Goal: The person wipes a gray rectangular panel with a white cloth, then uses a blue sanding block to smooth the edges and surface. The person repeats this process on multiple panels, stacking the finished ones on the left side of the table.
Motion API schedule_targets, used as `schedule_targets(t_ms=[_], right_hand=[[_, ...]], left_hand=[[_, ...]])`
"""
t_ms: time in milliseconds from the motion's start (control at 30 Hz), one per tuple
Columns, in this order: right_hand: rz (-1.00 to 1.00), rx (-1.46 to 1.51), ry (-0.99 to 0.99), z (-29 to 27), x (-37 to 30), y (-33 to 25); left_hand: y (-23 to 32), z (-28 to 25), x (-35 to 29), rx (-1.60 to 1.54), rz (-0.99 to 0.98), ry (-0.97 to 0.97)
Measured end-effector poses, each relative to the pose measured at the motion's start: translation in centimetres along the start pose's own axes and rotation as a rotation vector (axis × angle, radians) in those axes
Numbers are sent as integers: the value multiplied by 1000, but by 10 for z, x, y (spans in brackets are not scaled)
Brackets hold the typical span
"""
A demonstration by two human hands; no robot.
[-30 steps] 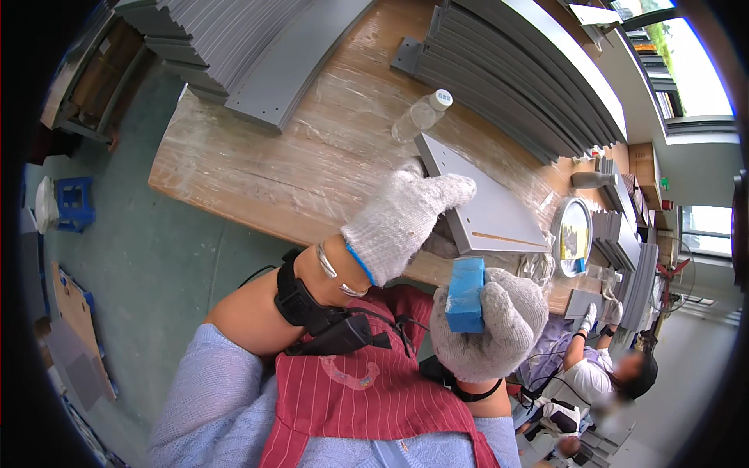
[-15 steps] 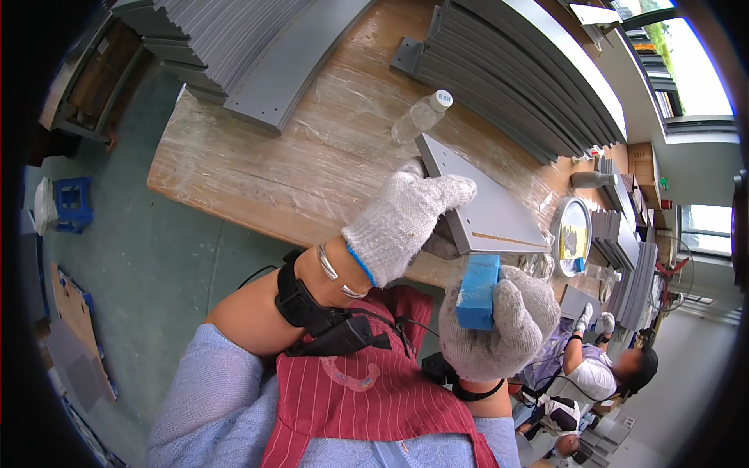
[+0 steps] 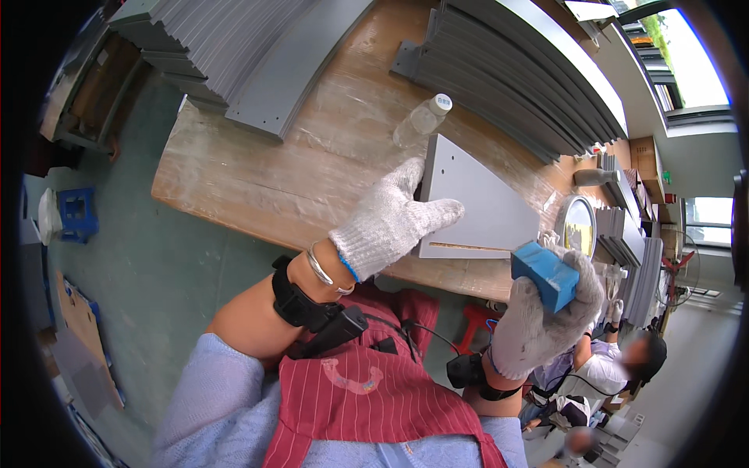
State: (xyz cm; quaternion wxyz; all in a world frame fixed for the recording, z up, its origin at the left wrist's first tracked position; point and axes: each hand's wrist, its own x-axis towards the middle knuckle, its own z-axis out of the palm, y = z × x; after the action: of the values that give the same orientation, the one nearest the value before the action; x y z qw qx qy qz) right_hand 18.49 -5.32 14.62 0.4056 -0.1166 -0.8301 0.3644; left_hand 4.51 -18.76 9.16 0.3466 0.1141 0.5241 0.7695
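Observation:
My left hand [image 3: 394, 217], in a whitish knitted glove, grips the left end of a grey panel [image 3: 476, 204], thumb over its face and the other fingers at its end. The panel has small holes at that end and a narrow brownish slot along its near edge. My right hand [image 3: 542, 331], gloved the same way, is closed around a blue rectangular block [image 3: 546, 274]. That block is just off the panel's right near corner, and I cannot tell whether they touch. Beyond the panel stands a clear bottle [image 3: 421, 121] with a white cap.
Grey panels are piled at the far left [image 3: 226, 58] and far right [image 3: 507, 74] of the wooden table [image 3: 234, 183]. A round tin [image 3: 577, 221] stands right of the panel. A co-worker [image 3: 605, 366] sits at the right. A blue stool [image 3: 76, 214] is on the floor at left.
My right hand has moved right and slightly up with the blue block, which has turned. The panel has tilted in my left hand, which has shifted slightly left.

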Motion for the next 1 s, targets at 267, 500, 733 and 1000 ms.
schedule_targets(t_ms=[267,500,733,1000], right_hand=[[179,284,-189,42,43,8],[106,195,-304,68,40,13],[284,266,-202,66,36,23],[144,205,-241,80,27,38]], left_hand=[[-16,-20,-15,160,-26,-108],[-10,-24,-26,135,-49,-60],[-7,-30,-30,92,-65,-29],[-9,-33,-26,226,-115,34]])
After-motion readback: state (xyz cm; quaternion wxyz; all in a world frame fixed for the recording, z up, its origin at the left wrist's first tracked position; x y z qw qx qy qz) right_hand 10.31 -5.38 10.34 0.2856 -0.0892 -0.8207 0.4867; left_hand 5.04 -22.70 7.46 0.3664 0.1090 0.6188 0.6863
